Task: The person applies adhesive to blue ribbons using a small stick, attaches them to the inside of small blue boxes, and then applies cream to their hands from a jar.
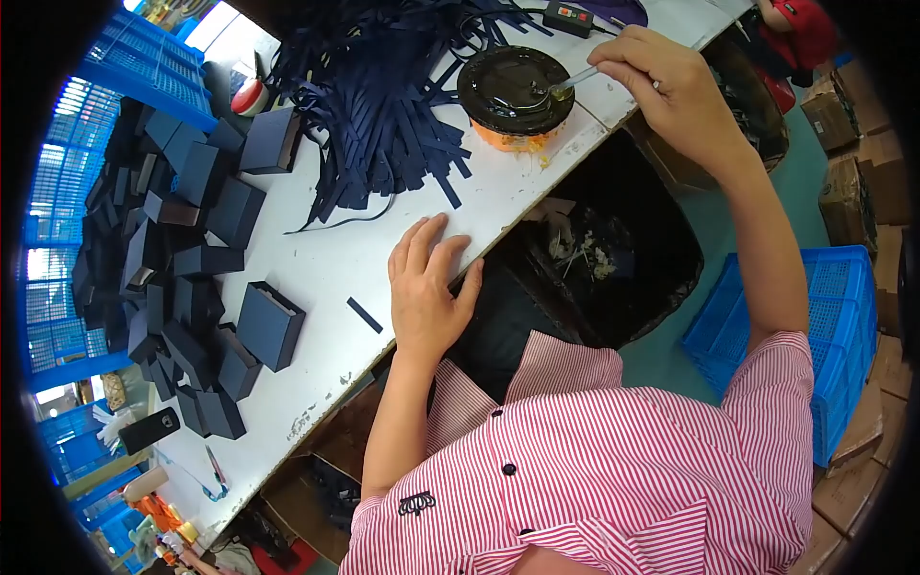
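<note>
My right hand (665,88) grips the thin, pale handle of a small brush (578,80); its yellowish tip rests at the rim of a round black pan (513,81). Dark, glossy liquid, like glue, lies in the pan, which sits on an orange base (517,139) with yellow drips. My left hand (425,278) lies on the white table (331,264) near its edge, fingers apart and holding nothing. A short dark strip (364,314) lies left of that wrist. Beyond the fingers spreads a heap of navy strips (383,115).
Many dark blue boxes (201,259) are piled at the left, with one box (270,326) nearer me. Scissors (217,474) and a phone (149,431) lie lower left. A black-lined bin (652,268) and blue crate (834,316) stand beside the table. Another person's hand (182,554) shows lower left.
</note>
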